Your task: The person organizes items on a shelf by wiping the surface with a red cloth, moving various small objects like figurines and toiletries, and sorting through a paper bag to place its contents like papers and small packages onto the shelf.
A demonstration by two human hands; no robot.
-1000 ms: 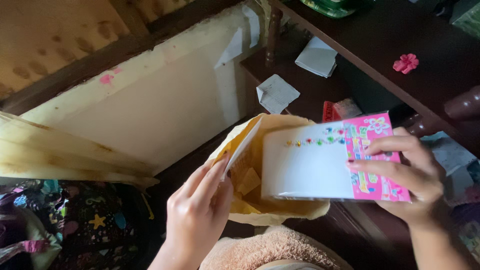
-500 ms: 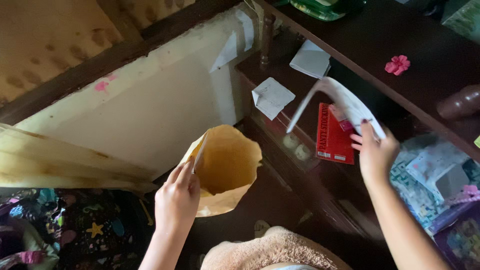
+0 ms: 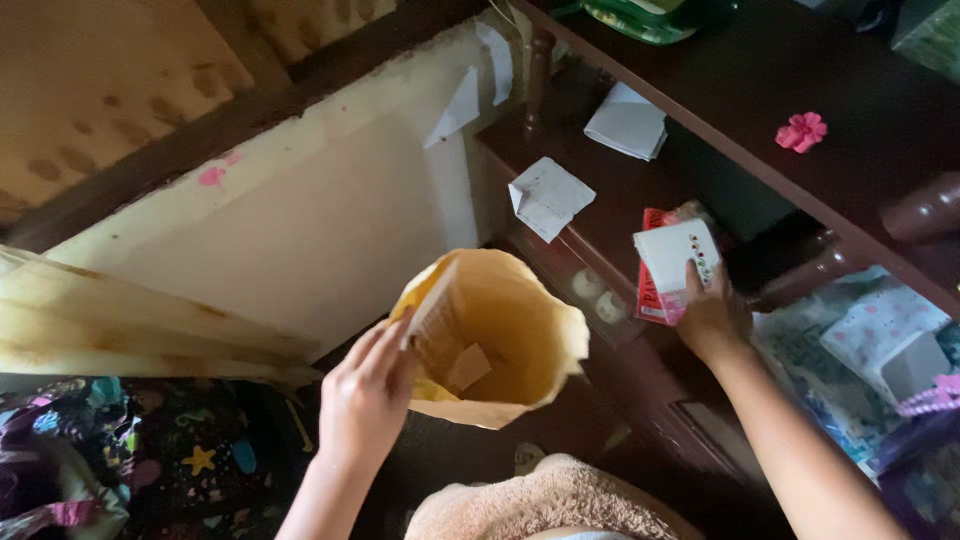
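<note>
My left hand [image 3: 368, 395] pinches the near rim of the yellow paper envelope [image 3: 495, 340], holding its mouth wide; I judge it best to keep that rim pulled toward me so the opening stays round and the paper scraps [image 3: 468, 366] inside stay put. To the right, my right hand [image 3: 712, 318] grips the lower edge of the white sticker card [image 3: 677, 253], fingers closed on it, pressing it flat over a red packet [image 3: 650, 290] on the dark shelf [image 3: 610, 190], well apart from the envelope.
</note>
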